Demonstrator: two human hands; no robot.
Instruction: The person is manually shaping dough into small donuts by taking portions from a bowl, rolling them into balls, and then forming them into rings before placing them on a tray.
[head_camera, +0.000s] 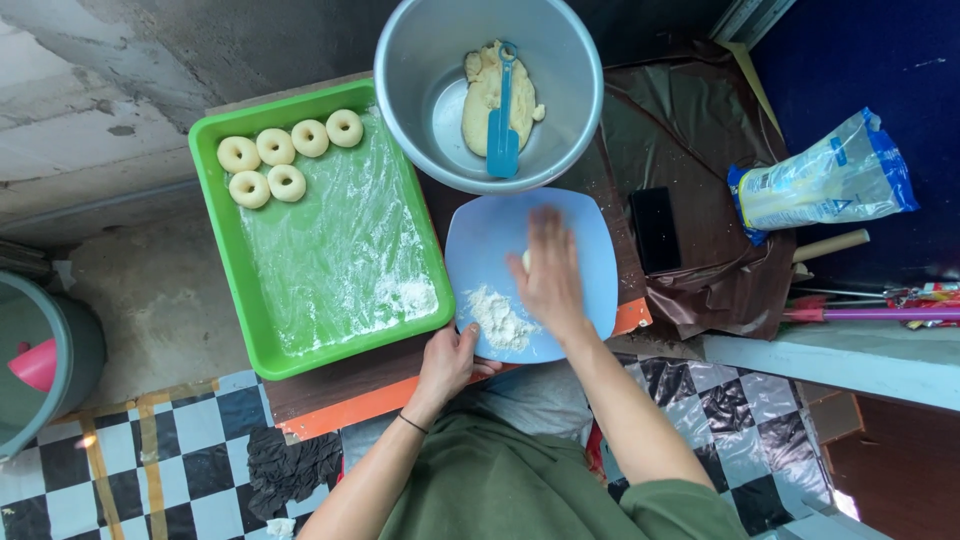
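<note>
1. The right hand (550, 275) lies flat and open-palmed on a blue plate (590, 230), pressing a small piece of dough (526, 260) that shows only partly under the fingers.
2. The left hand (447, 362) grips the near rim of that plate, thumb on top.
3. A pile of flour (497, 318) sits on the plate just beside the right hand.
4. Left of the plate, touching it, a green tray (225, 250) dusted with flour holds six dough rings (285, 158) in its far corner.
5. Beyond the plate stands a metal bowl (415, 60) with a lump of dough and a blue spatula (502, 120).
6. To the right, on brown sheeting over the counter (345, 385), lies a black phone (656, 230); a flour bag (825, 180) lies well apart.
</note>
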